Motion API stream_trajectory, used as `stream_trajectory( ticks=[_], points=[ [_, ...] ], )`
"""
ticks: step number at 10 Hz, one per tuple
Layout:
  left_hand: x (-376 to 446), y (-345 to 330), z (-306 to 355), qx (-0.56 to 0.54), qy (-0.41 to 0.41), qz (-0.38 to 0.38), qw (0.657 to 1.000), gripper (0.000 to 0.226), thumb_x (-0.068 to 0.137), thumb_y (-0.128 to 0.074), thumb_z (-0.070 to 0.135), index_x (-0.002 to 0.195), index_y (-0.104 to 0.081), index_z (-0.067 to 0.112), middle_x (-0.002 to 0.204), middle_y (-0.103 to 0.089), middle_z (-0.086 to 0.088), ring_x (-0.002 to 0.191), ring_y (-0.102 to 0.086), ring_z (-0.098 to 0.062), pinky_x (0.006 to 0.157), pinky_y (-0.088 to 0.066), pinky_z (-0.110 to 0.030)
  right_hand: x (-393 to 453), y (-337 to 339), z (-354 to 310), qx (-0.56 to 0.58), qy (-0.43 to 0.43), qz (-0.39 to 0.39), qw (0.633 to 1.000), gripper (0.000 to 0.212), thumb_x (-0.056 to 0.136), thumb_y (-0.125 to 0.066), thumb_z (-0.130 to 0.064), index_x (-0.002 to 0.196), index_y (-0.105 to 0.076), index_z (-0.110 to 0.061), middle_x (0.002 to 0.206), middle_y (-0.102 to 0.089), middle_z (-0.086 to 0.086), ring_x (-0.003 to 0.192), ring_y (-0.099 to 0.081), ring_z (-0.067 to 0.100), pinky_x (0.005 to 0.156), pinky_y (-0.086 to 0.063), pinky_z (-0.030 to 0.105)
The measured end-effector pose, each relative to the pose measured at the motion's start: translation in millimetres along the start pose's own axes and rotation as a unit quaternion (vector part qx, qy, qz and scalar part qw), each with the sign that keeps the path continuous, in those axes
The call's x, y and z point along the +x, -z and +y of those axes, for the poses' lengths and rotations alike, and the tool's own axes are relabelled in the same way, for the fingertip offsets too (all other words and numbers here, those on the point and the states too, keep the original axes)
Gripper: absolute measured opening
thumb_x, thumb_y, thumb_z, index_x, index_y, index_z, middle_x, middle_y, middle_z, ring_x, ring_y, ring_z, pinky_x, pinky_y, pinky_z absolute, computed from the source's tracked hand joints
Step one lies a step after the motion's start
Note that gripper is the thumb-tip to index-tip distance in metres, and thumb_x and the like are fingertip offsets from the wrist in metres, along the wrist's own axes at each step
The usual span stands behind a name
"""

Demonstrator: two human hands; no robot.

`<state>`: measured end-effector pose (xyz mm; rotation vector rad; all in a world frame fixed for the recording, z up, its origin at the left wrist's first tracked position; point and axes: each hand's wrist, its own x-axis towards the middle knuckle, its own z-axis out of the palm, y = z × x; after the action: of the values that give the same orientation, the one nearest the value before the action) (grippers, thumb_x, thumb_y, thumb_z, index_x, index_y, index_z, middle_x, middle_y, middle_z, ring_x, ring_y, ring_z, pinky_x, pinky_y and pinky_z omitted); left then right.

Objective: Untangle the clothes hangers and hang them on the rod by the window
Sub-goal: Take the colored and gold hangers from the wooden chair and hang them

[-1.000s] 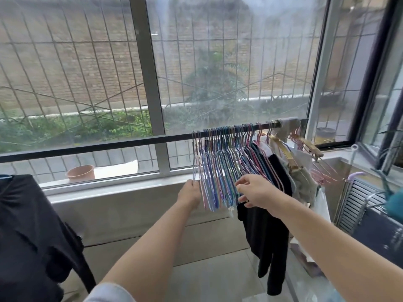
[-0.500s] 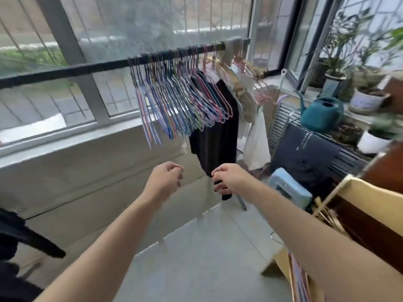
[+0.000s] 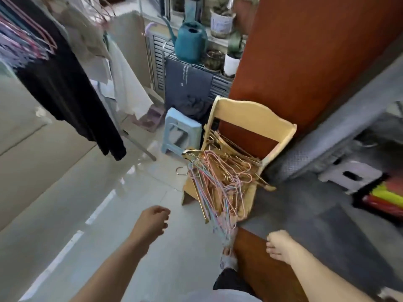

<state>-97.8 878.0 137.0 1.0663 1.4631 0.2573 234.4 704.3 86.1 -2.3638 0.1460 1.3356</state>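
a pale wooden chair [image 3: 250, 112] carries a tangled heap of hangers [image 3: 220, 182] — some spilling over its front edge.

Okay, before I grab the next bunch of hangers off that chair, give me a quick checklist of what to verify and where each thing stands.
1. Left hand free: ok, loosely curled, holding nothing.
2. Right hand free: ok, nothing in it.
3. Tangled hangers in sight on the wooden chair: ok, piled on the seat, some hanging over its front edge.
4. Hangers separated enough to lift singly: not ok, pastel and gold ones are interlocked.
5. Floor between you and the chair: ok, bare tile.
6. Room left on the rod: cannot tell, the rod is out of view.
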Motion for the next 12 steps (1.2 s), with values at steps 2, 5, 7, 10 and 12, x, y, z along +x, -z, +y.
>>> stream_trajectory(
  ticks=[2,5,7,10,12],
  points=[
    [36.9,-93.5,11.8,0.005,0.054,0.024,0.998,0.021,0.097,-0.050,0.006,0.096,-0.070,0.010,0.093,-0.067,-0.012,0.075,-0.062,-0.023,0.066,-0.048,-0.032,107.0,60.7,4.6,-0.104,-0.015,-0.002,0.994,0.012,0.100,-0.048,-0.007,0.095,-0.057,0.000,0.077,-0.058,0.012,0.061,-0.054,0.022,0.056,-0.046,0.027],
    [92.7,-228.8,-4.8,-0.046,0.173,0.096,0.979,0.017,0.099,-0.053,0.012,0.099,-0.070,0.012,0.096,-0.069,-0.009,0.077,-0.064,-0.024,0.067,-0.049,-0.034,244.4,19.0,-77.9,-0.229,0.061,-0.159,0.958,0.018,0.097,-0.052,-0.008,0.082,-0.058,-0.015,0.088,-0.062,0.009,0.082,-0.061,0.025,0.080,-0.056,0.039],
    [85.1,-243.7,-30.2,-0.037,0.245,0.126,0.961,0.019,0.100,-0.053,0.013,0.101,-0.072,0.015,0.099,-0.072,-0.009,0.087,-0.070,-0.027,0.076,-0.055,-0.038,365.0,-45.1,-49.0,-0.196,0.034,-0.160,0.967,0.013,0.086,-0.060,-0.008,0.097,-0.066,-0.007,0.103,-0.070,0.013,0.091,-0.069,0.031,0.083,-0.061,0.046],
    [100.3,-258.3,-51.1,-0.054,0.263,0.130,0.954,0.020,0.101,-0.051,0.010,0.101,-0.071,0.011,0.095,-0.072,-0.011,0.079,-0.067,-0.025,0.072,-0.052,-0.036,337.4,-58.6,-53.5,0.004,-0.008,-0.214,0.977,0.018,0.100,-0.052,0.001,0.107,-0.063,-0.011,0.106,-0.065,0.015,0.098,-0.067,0.027,0.092,-0.058,0.043],
    [100.7,-260.8,-52.8,-0.025,0.237,0.104,0.966,0.023,0.104,-0.047,0.015,0.103,-0.071,0.017,0.099,-0.072,-0.008,0.093,-0.070,-0.030,0.080,-0.057,-0.039,311.5,-42.6,-55.3,0.088,0.009,-0.275,0.957,0.014,0.102,-0.051,-0.002,0.111,-0.061,-0.005,0.107,-0.075,0.015,0.098,-0.075,0.028,0.094,-0.058,0.048]
  ],
)
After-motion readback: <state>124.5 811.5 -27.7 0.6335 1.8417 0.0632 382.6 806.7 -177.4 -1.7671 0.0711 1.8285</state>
